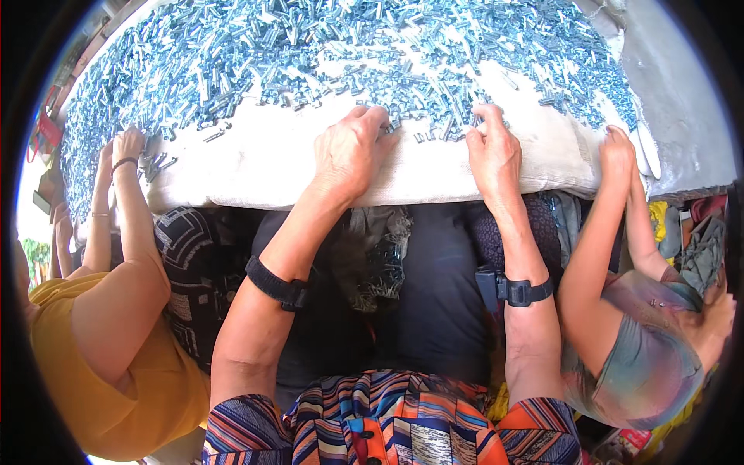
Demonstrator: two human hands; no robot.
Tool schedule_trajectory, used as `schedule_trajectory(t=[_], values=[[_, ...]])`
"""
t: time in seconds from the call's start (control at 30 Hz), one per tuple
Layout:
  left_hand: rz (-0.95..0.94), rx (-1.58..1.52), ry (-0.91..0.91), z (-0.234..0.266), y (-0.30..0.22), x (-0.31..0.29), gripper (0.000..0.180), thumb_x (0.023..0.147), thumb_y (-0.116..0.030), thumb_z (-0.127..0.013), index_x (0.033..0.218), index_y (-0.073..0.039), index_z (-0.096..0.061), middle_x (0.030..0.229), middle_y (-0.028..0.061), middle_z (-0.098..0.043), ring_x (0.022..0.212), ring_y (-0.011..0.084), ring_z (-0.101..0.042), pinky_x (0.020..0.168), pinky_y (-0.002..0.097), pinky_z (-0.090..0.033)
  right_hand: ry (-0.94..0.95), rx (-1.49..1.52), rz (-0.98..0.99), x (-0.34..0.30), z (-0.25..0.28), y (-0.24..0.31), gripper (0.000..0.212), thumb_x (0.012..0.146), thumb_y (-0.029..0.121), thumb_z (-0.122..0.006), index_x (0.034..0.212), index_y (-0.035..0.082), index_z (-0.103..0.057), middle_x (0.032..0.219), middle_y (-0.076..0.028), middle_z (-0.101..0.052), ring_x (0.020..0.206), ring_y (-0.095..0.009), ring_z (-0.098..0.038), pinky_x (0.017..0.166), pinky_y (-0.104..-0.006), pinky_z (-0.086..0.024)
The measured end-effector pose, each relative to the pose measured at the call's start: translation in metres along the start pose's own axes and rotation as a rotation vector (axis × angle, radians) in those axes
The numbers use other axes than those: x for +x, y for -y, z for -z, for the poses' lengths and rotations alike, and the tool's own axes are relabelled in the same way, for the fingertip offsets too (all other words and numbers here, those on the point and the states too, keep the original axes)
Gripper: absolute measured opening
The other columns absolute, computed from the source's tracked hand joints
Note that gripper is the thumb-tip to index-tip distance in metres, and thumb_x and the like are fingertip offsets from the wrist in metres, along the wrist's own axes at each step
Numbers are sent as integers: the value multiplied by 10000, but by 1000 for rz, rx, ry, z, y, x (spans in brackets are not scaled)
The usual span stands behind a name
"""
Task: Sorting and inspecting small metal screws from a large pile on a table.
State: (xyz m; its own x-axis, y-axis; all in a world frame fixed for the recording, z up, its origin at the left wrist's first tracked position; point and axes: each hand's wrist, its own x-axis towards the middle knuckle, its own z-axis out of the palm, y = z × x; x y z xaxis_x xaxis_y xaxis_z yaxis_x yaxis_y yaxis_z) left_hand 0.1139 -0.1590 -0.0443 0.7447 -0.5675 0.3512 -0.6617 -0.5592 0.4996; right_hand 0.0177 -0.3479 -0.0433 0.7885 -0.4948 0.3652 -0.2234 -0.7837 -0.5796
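A broad heap of small, shiny blue-silver metal pieces (pixel 310 46), slim and bolt- or tube-like, covers the far part of a white cloth-covered table (pixel 256 167). My left hand (pixel 353 151) rests at the heap's near edge, its fingers curled inward; what lies under them is hidden. To the right, my right hand (pixel 494 153) reaches to the same edge with thumb and forefinger bent together. Metal pieces lie right by its fingertips, but whether it grips one is too small to tell. Between the two hands lie several loose pieces (pixel 434 128).
At my left, a co-worker in a yellow top (pixel 124 372) has a hand (pixel 128 145) at the heap. Another co-worker's hand (pixel 616 155) reaches in at the right, near a white slipper-shaped object (pixel 645 147). Metal pieces also lie in a cloth (pixel 385 267) between my knees.
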Motion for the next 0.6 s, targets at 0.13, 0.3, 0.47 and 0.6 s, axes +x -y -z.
schedule_trajectory(t=[0.13, 0.3, 0.47, 0.6], values=[[12, -2, -12, -2, -3, 3, 166, 770, -200, -672, 847, -68, -609, 801, 90, -616, 737, 286, -611, 650, 387, -477, -19, 8, 8, 0, 4, 2, 229, 805, 53, -600, 1005, 65, -488, 760, -190, -620, 780, -400, -613, 693, -475, -459], [171, -397, 10, 12, 13, -7, 163, 795, -144, -620, 920, -39, -625, 807, 117, -643, 705, 237, -624, 672, 351, -486, 15, 179, -182, -7, 13, 18, 152, 814, 27, -566, 927, 43, -466, 676, -143, -590, 632, -266, -614, 591, -365, -461], [462, -1108, 202, 45, -6, -32, 140, 860, -79, -571, 968, 2, -611, 842, 49, -642, 703, 86, -588, 679, 237, -481, 99, 772, -288, -37, 21, 24, 115, 831, 40, -565, 925, 33, -498, 683, -46, -578, 588, -112, -559, 557, -239, -428], [474, -1301, 238, 49, -14, -54, 130, 868, -74, -574, 975, -8, -608, 846, 60, -645, 713, 100, -603, 682, 234, -497, 283, 1190, -384, -61, 16, 52, 70, 869, 41, -547, 937, 40, -530, 721, -30, -582, 605, -91, -560, 578, -217, -448]])
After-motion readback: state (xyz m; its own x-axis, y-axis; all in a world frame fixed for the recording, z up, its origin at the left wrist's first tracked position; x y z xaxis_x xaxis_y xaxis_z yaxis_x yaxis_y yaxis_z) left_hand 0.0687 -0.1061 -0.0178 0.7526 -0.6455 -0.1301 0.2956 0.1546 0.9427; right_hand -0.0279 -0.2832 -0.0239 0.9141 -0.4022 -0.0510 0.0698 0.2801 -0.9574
